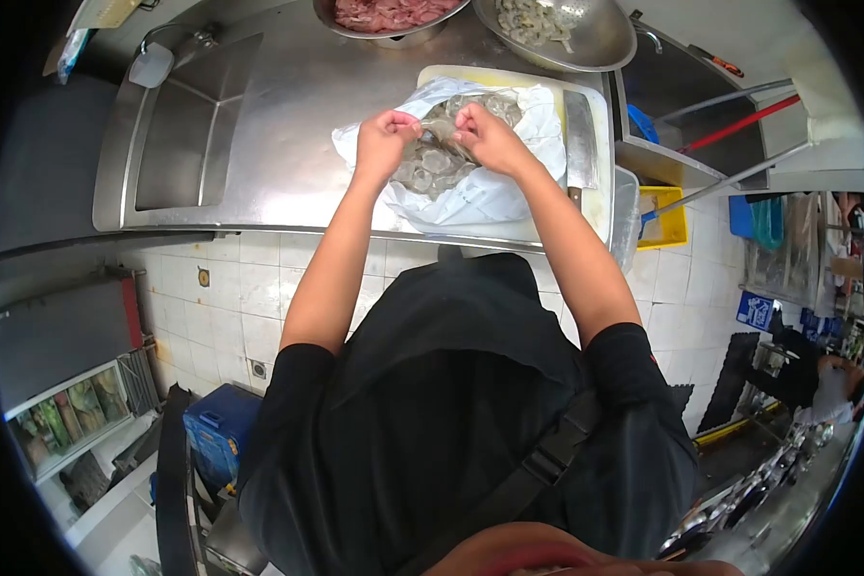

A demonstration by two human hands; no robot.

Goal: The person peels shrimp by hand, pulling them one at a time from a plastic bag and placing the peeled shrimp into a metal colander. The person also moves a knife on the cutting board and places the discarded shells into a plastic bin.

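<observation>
A white plastic bag point(470, 200) lies opened out on a white cutting board point(595, 209), with a heap of grey, glassy-looking shrimp point(434, 171) in it. Over the heap, my left hand point(388, 142) has its thumb and fingers pinched together at the left end of a small greyish piece. My right hand point(490, 136) is closed at the other side of that piece, a short way to the right. What exactly lies between the fingertips is too small to name. A cleaver point(580, 144) rests on the board, right of the bag.
Behind the board stand a metal bowl of pink meat point(390, 13) and a colander point(600, 38) with pale pieces. A sink point(187, 144) is at the left. A clear container point(625, 216) and a yellow bin point(675, 228) are on the right. Another person point(787, 374) is at far right.
</observation>
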